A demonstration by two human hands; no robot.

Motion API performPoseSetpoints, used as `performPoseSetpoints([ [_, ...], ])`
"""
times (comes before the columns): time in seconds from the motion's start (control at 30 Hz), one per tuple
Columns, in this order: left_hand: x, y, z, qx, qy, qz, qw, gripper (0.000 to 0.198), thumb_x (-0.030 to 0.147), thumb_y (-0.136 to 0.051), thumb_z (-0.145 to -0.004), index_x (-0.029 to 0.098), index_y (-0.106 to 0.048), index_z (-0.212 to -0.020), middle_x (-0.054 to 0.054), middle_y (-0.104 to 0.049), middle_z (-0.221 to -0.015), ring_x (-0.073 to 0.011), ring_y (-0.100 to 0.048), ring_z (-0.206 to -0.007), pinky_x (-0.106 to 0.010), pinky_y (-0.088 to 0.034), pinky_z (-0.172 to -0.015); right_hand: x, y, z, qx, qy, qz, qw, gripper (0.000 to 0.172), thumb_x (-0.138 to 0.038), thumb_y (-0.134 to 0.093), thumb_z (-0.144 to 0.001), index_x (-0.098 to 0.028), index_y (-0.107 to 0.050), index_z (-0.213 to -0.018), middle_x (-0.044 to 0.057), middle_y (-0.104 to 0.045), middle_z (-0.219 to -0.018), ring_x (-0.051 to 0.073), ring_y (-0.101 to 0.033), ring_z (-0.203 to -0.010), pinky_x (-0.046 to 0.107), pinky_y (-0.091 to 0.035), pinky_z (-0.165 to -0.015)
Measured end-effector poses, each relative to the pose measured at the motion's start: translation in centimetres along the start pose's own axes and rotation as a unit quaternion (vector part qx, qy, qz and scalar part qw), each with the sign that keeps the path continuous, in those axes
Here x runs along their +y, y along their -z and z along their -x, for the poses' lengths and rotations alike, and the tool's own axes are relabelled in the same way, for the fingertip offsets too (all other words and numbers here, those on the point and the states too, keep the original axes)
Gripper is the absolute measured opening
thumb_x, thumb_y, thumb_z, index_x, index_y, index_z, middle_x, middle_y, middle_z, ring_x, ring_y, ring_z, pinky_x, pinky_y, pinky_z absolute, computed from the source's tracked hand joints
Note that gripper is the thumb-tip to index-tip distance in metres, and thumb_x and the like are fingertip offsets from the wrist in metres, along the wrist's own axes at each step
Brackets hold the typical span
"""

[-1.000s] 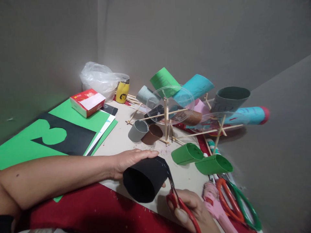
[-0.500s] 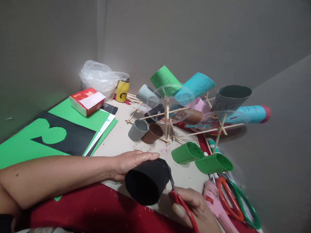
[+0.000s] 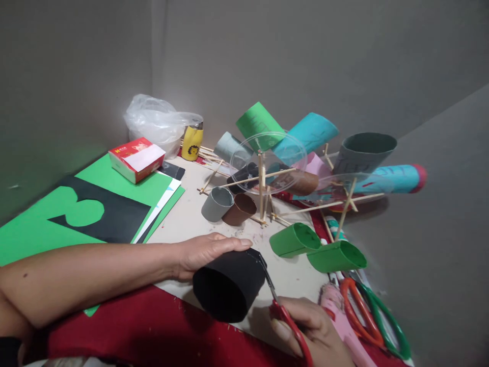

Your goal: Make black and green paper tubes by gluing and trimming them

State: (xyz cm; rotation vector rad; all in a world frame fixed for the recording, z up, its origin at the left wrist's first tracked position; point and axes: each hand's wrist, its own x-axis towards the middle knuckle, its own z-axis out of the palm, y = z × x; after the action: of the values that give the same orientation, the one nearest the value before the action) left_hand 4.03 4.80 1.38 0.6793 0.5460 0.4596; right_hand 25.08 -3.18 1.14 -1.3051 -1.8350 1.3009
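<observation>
Pale surface (image 3: 164, 229): spreading across the middle, carrying the paper stock.
Green sheets (image 3: 34, 224): lying at left, overlapping.
Black sheet (image 3: 118, 219): resting on the green, showing a rounded cut-out.
Clear plastic bag (image 3: 153, 120): slumping at far left.
Left hand (image 3: 200, 256): gripping the black paper tube (image 3: 237, 275), which is tilting at near centre with an open end facing near.
Right hand (image 3: 309, 321): holding red-handled scissors (image 3: 281, 312), the blades meeting the tube's right end (their depth of bite is not showing).
Red box (image 3: 133, 171): sitting on the green sheets.
Two green tubes (image 3: 288, 243): lying side by side, right of centre.
Yellow container (image 3: 193, 142): standing just beside the bag.
</observation>
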Motion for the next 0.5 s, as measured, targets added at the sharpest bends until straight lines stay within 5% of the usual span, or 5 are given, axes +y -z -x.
performPoseSetpoints([
  [0.5,0.50,-0.07,-0.10,0.020,-0.031,-0.068,0.997,0.042,0.042,-0.067,-0.079,0.016,-0.053,-0.048,0.006,-0.044,-0.043,-0.0076,-0.039,-0.046,-0.022,-0.031,-0.051,0.15,0.43,0.15,-0.057,-0.020,-0.025,0.998,0.062,-0.072,-0.053,-0.080,-0.021,-0.028,-0.055,-0.005,-0.026,-0.052,0.010,-0.023,-0.050,0.025,-0.020,-0.046],
])
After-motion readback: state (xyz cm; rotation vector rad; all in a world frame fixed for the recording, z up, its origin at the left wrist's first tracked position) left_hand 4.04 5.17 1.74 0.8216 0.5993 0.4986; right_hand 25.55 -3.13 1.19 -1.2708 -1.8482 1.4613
